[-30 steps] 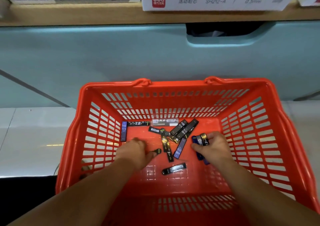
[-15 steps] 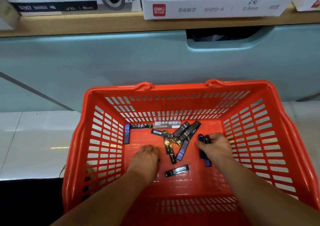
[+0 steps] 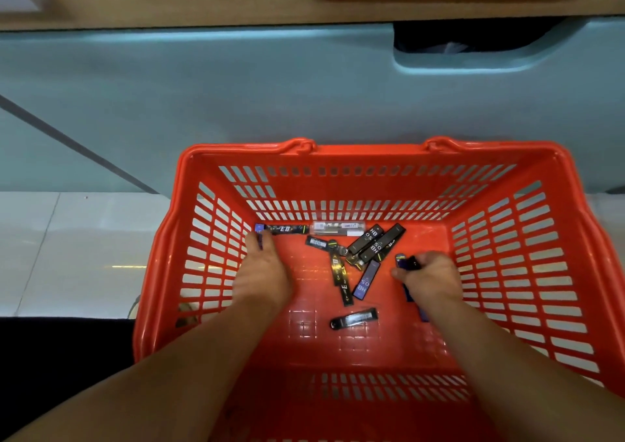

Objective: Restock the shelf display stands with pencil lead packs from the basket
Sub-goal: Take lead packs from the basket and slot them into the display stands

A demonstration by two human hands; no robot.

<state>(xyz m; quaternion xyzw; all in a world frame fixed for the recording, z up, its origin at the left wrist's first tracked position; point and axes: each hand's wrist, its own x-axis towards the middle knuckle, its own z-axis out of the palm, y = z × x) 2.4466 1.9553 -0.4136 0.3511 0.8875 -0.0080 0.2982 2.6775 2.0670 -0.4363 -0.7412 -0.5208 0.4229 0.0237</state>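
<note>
As the packs (image 3: 367, 281) look light, stiff and slick, edge pinches are advised. Some are gripped by the right hand (image 3: 431, 277); one, in the basket's (image 3: 365, 149) far-left corner, is touched by the left hand (image 3: 262, 272), grip unclear.

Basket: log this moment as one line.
stage: picking | left hand: on purple pack at far-left corner, grip unclear | right hand: holds packs | basket: loose packs on floor
</note>
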